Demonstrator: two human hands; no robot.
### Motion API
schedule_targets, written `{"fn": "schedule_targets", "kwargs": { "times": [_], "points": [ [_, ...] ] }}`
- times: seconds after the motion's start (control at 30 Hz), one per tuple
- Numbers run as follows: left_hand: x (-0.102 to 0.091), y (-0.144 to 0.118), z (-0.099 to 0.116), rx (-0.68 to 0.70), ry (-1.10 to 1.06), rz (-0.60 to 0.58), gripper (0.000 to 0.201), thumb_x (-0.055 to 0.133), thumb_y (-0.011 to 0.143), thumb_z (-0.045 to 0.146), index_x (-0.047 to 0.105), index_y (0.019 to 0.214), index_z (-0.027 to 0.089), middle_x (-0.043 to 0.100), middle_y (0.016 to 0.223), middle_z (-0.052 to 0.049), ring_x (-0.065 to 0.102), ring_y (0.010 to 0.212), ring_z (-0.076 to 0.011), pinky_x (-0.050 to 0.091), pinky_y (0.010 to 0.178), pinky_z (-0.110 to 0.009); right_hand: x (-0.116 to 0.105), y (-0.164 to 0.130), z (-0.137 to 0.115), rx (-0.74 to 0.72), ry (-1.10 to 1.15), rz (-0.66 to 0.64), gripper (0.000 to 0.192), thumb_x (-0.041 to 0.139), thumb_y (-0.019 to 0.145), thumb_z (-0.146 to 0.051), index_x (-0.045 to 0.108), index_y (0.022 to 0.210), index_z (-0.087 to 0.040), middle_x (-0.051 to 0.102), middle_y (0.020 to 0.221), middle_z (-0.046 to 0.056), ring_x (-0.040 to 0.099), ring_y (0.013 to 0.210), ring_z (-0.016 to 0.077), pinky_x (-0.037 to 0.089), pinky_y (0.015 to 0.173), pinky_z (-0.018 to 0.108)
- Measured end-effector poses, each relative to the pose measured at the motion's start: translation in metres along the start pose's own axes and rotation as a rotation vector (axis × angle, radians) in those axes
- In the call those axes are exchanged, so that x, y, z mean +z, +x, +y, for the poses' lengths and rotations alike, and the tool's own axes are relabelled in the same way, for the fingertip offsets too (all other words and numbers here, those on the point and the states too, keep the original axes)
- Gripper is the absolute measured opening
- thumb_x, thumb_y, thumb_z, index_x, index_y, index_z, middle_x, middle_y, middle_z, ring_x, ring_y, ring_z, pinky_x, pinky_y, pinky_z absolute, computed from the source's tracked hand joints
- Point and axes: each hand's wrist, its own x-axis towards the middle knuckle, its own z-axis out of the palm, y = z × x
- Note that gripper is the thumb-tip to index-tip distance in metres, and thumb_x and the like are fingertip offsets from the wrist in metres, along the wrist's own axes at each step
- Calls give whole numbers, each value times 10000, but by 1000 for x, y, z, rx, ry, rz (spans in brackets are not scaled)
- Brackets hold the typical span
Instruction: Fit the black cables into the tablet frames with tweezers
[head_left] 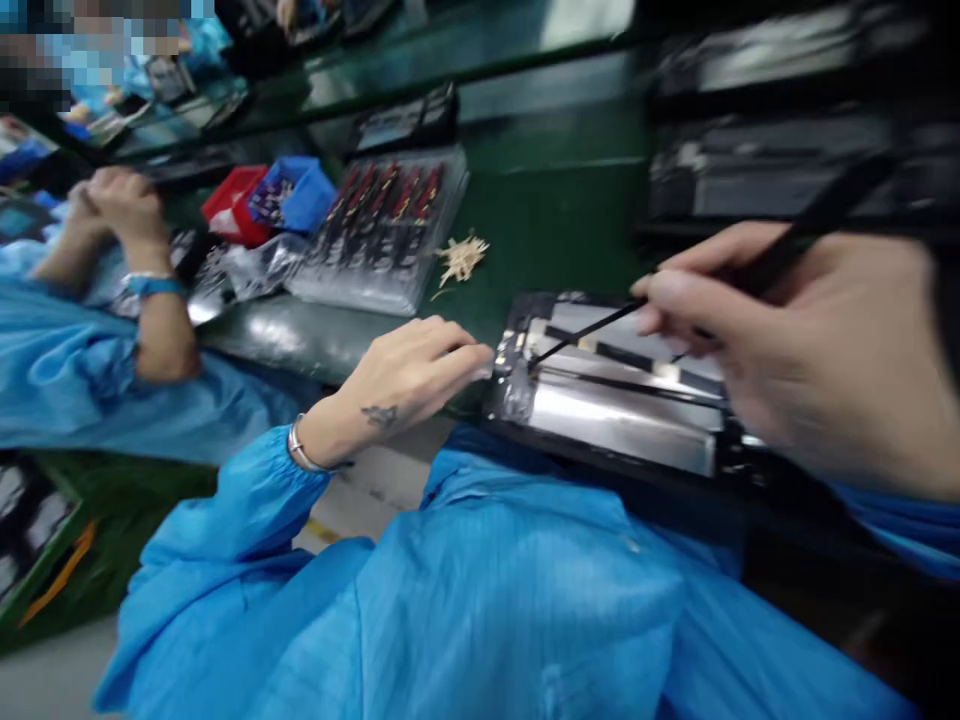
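An opened flat device [622,415] with silver plates inside lies on the bench edge in front of me. My left hand [409,375] rests beside its left end, fingertips touching that corner. My right hand [810,340] grips a thin black tool [592,328] like a pen; the tip points at the upper left part of the device's inside. Both arms wear blue sleeves. The frame is blurred by motion.
A clear tray of small red and black parts [382,230] sits behind on the green bench [555,200], with a red bin [232,205], a blue bin [296,192] and a heap of pale sticks [461,258]. A co-worker's arm [146,290] is at left. Black trays [787,170] stack at right.
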Motion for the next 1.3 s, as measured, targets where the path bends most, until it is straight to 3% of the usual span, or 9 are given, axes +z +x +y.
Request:
{"fn": "schedule_targets", "kwargs": {
  "times": [0.17,0.3,0.43,0.53,0.7,0.8,0.93,1.13,1.3],
  "points": [
    [16,100,4,240,235,387,334,533,1087,317,621,799,173,568,678,-19,527,647,-170,368,600,-327,0,11,3,-61,46,56,161,774,895,-235,729,743,-210,675,682,1,513,583,111,383,535,279],
    [25,128,4,231,256,429,373,457,1076,173,565,719,192,502,603,0,479,591,-151,286,571,-340,-4,15,8,-91,74,58,157,762,910,-277,715,774,-213,646,690,-6,532,620,129,429,581,292],
    [24,129,-9,30,-222,368,269,542,1049,232,637,805,170,541,629,30,449,559,-93,300,539,-274,-12,25,11,-177,-53,87,209,705,980,-429,749,932,-231,683,798,9,576,710,151,458,671,316],
    [22,130,-18,-170,-648,336,277,654,1019,361,689,824,167,521,606,47,411,532,-69,291,499,-226,-19,32,11,-197,-198,10,240,736,952,-472,771,966,-235,721,873,25,601,760,169,442,669,317],
    [24,130,-20,-302,-934,306,359,729,967,473,749,793,160,587,638,18,457,561,-74,318,495,-210,-20,34,16,-202,-253,-92,322,756,922,-539,754,838,-228,706,792,14,598,722,173,424,649,327],
    [29,123,-19,-287,-941,281,304,696,1000,439,785,894,168,619,644,22,475,551,-71,332,501,-208,-20,28,19,-241,-277,-47,332,731,948,-530,719,813,-227,681,775,6,581,716,169,426,668,333],
    [36,108,-24,-152,-713,87,262,614,1060,356,778,971,172,728,761,9,582,607,-78,380,563,-214,-36,21,19,-265,-415,-23,298,683,987,-482,682,805,-245,670,801,12,592,760,190,432,705,353],
    [53,101,-36,-48,-507,-21,232,558,1075,268,737,977,159,759,815,-2,678,680,-112,423,611,-218,-80,19,22,-150,-660,-280,218,667,978,-459,726,876,-275,713,876,40,623,817,226,442,664,363],
    [61,108,-37,46,-559,-60,260,514,1095,258,715,976,144,737,856,-30,691,772,-139,475,680,-236,-104,20,24,-11,-743,-366,416,610,980,-657,756,891,-278,696,895,69,636,773,215,462,635,370]
  ]
}}
